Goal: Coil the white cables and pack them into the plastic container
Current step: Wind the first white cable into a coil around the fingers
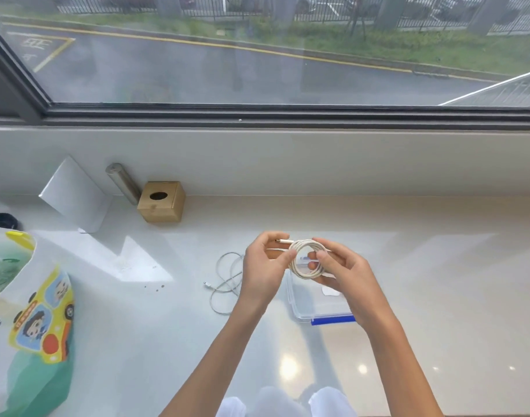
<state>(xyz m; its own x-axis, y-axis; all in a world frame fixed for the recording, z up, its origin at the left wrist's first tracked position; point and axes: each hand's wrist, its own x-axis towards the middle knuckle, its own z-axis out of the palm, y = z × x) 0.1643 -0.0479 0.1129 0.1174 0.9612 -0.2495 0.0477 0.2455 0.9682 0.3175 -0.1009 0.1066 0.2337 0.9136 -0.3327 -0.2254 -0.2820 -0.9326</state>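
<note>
A white cable wound into a small round coil point(302, 273) is held up between both hands above the counter. My left hand point(265, 264) pinches the coil's left side, and the plug end point(283, 241) sticks out past its fingers. My right hand point(343, 270) grips the right side, thumb through the ring. A clear plastic container point(316, 300) with a blue clip lies on the counter right under the hands, partly hidden by them. A second white cable point(226, 281) lies loose on the counter to the left of my left hand.
A wooden box with a round hole point(161, 201) and a metal cylinder point(123, 183) stand by the back wall. A white board point(74, 197) leans there too. A printed plastic bag point(29, 320) fills the left edge. A window runs along the back.
</note>
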